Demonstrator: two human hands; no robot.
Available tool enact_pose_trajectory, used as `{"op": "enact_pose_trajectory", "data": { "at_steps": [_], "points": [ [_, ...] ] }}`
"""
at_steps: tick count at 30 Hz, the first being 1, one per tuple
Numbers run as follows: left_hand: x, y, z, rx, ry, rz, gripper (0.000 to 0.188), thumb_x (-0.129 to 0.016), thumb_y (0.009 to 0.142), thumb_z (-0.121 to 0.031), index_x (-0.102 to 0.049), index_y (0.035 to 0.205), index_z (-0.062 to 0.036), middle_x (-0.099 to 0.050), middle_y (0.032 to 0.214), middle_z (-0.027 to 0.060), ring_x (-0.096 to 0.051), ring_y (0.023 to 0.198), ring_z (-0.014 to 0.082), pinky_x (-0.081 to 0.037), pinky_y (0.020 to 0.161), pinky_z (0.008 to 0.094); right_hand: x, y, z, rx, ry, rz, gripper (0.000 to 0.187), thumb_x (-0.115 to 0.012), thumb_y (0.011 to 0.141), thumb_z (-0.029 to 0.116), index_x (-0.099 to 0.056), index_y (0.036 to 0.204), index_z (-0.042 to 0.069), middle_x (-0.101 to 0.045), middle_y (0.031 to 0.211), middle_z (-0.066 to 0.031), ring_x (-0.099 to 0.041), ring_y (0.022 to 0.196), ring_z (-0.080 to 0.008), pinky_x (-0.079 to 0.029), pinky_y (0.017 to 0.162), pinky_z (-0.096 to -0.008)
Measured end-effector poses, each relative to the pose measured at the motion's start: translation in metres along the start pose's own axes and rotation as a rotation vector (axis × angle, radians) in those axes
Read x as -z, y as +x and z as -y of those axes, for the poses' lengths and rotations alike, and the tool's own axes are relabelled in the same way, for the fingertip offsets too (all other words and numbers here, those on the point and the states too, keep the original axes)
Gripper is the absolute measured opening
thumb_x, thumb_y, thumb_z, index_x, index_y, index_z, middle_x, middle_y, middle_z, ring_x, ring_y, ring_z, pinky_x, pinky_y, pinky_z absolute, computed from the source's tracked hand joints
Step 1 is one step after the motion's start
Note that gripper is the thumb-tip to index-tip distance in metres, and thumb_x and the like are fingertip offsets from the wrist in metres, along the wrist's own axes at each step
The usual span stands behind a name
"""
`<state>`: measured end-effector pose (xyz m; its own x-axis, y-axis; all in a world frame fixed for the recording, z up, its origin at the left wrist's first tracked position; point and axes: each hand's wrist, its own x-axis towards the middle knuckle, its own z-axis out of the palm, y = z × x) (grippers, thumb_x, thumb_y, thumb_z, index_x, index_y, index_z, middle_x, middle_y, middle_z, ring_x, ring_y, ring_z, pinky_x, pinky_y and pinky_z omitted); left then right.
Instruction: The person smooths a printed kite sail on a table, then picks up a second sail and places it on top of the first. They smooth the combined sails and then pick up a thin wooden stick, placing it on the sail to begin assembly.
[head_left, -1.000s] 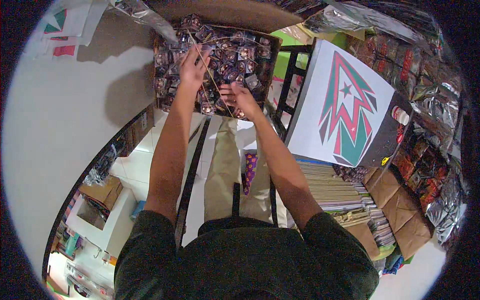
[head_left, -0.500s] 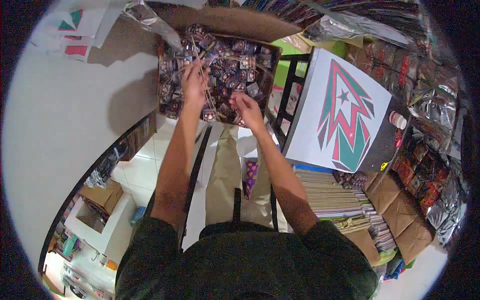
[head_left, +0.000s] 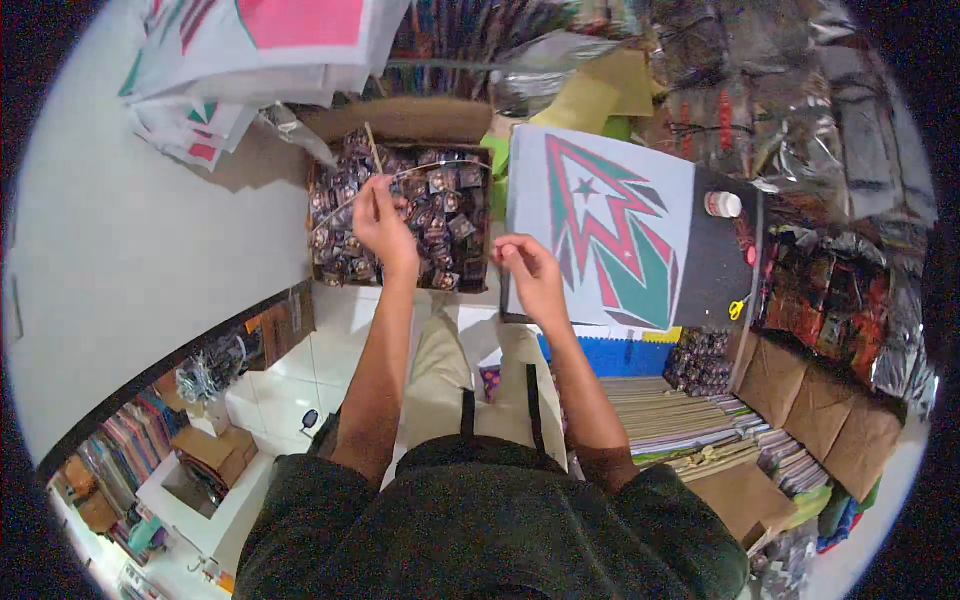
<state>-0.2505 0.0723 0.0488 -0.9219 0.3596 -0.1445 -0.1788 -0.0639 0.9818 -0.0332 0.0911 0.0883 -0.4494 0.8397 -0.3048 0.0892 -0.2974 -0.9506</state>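
Observation:
A cardboard box (head_left: 400, 112) full of small clear-wrapped dark packets (head_left: 437, 215) stands ahead of me. Above it my left hand (head_left: 385, 225) is closed, pinching a thin pale strip (head_left: 373, 145) that sticks up past the fingers. Another thin strip curves across the box top on both sides of this hand; whether the two are one piece I cannot tell. My right hand (head_left: 535, 280) is raised between the box's right side and the printed sheet, thumb and fingers pressed together. What it pinches, if anything, is too small to make out.
Right of the box, a white sheet with a red and green star design (head_left: 610, 220) lies on a dark board with a white bottle (head_left: 722, 204) and yellow scissors (head_left: 737, 308). Stacked papers (head_left: 650, 410) sit below. Printed white sheets (head_left: 250, 60) hang at upper left.
My right hand has moved out of the box to its right side. The left hand stays over the packets with the strip. The whole view has shifted, bringing more hanging sheets in.

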Motion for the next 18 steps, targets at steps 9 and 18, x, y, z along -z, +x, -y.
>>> {"op": "enact_pose_trajectory", "data": {
  "at_steps": [9, 18],
  "points": [
    [-0.018, -0.066, -0.122, -0.239, -0.084, 0.069, 0.021, -0.062, 0.103, -0.013, -0.065, 0.118, 0.0016, -0.073, 0.105, 0.0084, -0.053, 0.067, 0.0046, -0.045, 0.059, 0.0203, 0.119, -0.058, 0.081, 0.26, -0.044, -0.094, 0.018, -0.061, 0.102, 0.014, -0.07, 0.109, 0.0, -0.071, 0.098, -0.0045, -0.066, 0.092, -0.0116, -0.052, 0.085, -0.0273],
    [-0.017, -0.143, -0.199, -0.152, -0.092, 0.279, 0.027, -0.065, 0.101, -0.016, -0.063, 0.124, -0.0013, -0.073, 0.111, 0.0063, -0.053, 0.063, 0.0023, -0.04, 0.052, 0.0167, 0.173, -0.107, 0.1, 0.284, -0.056, -0.127, 0.018, -0.062, 0.101, 0.015, -0.072, 0.108, 0.001, -0.073, 0.097, -0.0048, -0.066, 0.09, -0.0103, -0.052, 0.083, -0.0266]
  ]
}}
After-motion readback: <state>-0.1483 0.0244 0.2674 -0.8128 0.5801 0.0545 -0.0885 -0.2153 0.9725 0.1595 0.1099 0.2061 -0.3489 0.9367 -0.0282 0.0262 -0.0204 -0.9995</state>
